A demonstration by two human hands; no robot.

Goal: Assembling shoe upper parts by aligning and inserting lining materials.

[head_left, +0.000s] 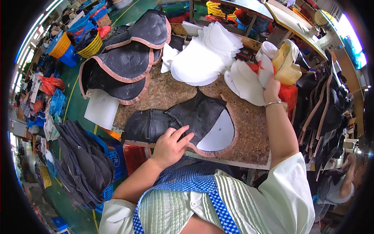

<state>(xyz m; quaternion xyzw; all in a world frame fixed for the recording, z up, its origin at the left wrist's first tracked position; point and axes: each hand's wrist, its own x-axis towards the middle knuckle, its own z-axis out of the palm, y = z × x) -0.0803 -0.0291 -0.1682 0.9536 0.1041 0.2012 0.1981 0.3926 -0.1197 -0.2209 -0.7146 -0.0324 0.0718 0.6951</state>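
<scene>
Desk (163,93) of speckled brown board carries a black shoe-upper piece (187,119) with pink stitched trim, lying flat at the near edge, a white lining (220,134) showing inside it. Left hand (171,146) presses it, fingers spread open. Right hand (271,87) grips a white piece (265,70) further back.

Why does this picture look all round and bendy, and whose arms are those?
It comes from a camera worn on a person's head, looking down, and its wide lens bends straight edges. The arms are that person's own. The left hand presses flat on a dark shoe piece with a white lining piece inside, lying on the speckled worktable. The right hand reaches to a pile of white pieces and touches a white tool, hard to make out. More dark pieces and white pieces are stacked behind.
</scene>
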